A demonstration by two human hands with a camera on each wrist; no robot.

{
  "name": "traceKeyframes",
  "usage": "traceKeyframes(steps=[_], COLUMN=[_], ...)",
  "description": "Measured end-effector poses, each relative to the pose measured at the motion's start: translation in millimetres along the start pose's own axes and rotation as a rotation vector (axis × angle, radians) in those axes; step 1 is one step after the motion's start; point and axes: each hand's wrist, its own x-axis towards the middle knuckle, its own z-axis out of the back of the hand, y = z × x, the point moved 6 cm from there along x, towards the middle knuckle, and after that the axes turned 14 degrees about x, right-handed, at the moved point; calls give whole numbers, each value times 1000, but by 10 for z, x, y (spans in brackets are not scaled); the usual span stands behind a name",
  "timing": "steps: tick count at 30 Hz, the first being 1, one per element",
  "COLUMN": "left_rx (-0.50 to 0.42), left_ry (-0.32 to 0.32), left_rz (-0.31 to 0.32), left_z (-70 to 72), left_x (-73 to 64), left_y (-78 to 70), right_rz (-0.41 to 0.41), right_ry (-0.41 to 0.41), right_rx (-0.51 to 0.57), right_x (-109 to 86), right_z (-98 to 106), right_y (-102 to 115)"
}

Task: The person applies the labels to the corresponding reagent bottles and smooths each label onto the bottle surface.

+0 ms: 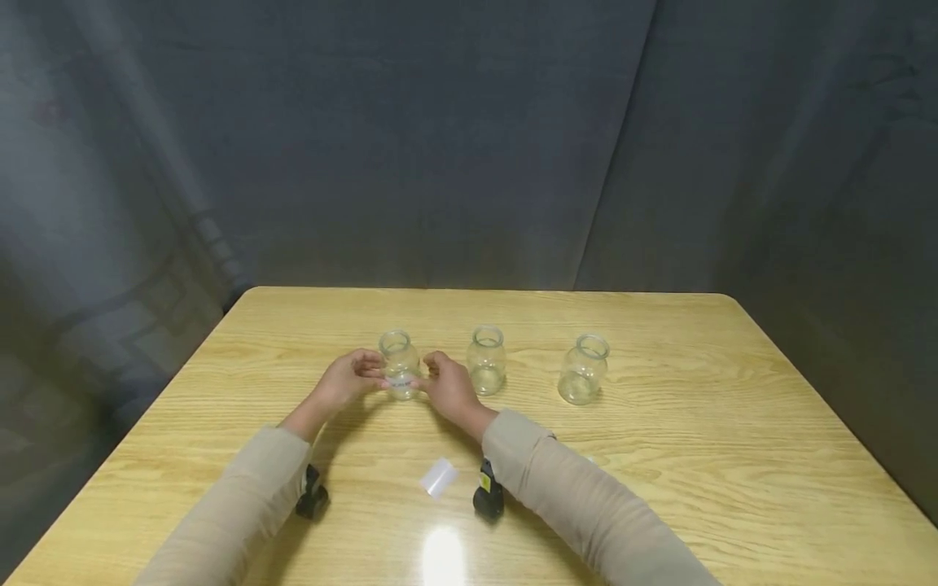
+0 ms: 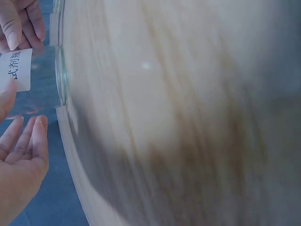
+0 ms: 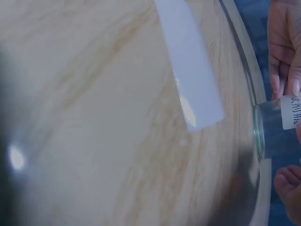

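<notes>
The leftmost glass jar (image 1: 396, 345) stands upright on the table between my two hands. Across its lower front lies a white label (image 2: 22, 70) with dark printed characters. My left hand (image 1: 346, 380) is at the jar's left side, its thumb pressing one end of the label. On the other side, my right hand (image 1: 450, 389) has its thumb at the label's opposite end. In the left wrist view, the left fingers (image 2: 35, 141) stand loosely extended, apart from the thumb. The right wrist view catches the jar's rim and part of the label (image 3: 290, 114).
Two more glass jars stand to the right, one (image 1: 486, 362) near my right hand and one (image 1: 583, 370) farther off. A small, shiny, whitish strip (image 1: 439, 478) lies nearer me on the wooden table (image 1: 696, 456). Dark curtains (image 1: 440, 146) hang behind.
</notes>
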Motion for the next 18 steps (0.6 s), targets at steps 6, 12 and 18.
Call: traceKeyframes(steps=[6, 12, 18], left_rx=[26, 49, 41], left_ry=[-15, -17, -8], left_rz=[10, 9, 27], left_z=[21, 26, 17], left_x=[-85, -194, -288], left_y=[-20, -2, 36], right_rz=[-5, -16, 6], right_ry=[24, 66, 136], right_rx=[27, 44, 19], right_x=[-58, -156, -266], right_z=[33, 84, 119], right_y=[10, 35, 83])
